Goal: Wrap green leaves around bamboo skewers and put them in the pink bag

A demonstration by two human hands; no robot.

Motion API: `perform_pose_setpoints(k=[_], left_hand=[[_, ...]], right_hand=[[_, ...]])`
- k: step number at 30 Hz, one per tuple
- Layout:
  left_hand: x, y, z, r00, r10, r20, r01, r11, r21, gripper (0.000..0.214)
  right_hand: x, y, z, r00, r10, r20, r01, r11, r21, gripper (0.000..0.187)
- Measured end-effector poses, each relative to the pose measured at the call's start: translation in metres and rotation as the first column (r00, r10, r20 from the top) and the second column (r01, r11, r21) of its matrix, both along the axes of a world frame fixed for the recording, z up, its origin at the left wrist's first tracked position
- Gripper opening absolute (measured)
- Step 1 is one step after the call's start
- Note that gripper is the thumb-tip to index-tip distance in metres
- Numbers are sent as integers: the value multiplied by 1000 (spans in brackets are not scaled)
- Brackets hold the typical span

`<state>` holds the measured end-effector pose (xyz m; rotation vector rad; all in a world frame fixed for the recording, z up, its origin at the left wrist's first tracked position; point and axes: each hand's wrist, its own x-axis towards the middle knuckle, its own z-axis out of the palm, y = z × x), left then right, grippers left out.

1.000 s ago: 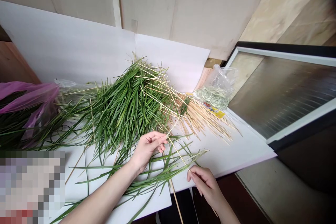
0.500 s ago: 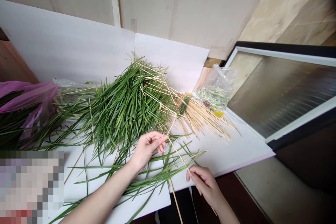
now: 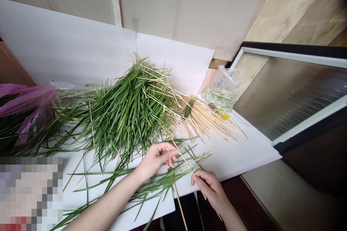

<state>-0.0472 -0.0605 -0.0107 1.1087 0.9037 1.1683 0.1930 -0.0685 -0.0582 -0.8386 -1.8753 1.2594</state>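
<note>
Reads as a home room from here, not a lab: white foam sheets [image 3: 81,57] over a wooden desk [image 3: 13,66], beige wall panels [image 3: 189,7], framed glass door [image 3: 287,94].

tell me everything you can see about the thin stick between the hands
A thin, straight skewer of pale, wood-like material, smooth where visible. It slants above a white board, its upper end among green grass blades. Lower down, it meets the fingertips of the right hand, which seem to pinch it. The left hand is close beside it; contact is hard to tell.
</note>
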Motion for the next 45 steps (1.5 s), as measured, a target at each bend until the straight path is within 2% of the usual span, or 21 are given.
perform_pose_setpoints(k=[3,5,15,27,36,45], left_hand=[[-8,4,7,988,132,79,-132,991,-6,34],[-11,5,8,979,173,111,-173,985,-17,35],[-10,6,4,960,195,198,-192,981,-34,33],[-9,4,9,964,133,231,-108,987,-118,34],[-10,5,10,955,205,214,-186,977,-107,31],[-10,5,7,970,192,152,-190,981,-28,35]], right_hand=[[0,0,-2,1000,-9,-4,9,1000,5,43],[0,0,-2,1000,-11,0,11,1000,0,43],[0,-2,3,999,-21,39,22,1000,-14,48],[2,-2,6,999,26,38,-24,999,-47,43],[1,-2,5,999,-4,45,6,999,-37,45],[1,-2,5,999,-15,48,17,999,-34,46]])
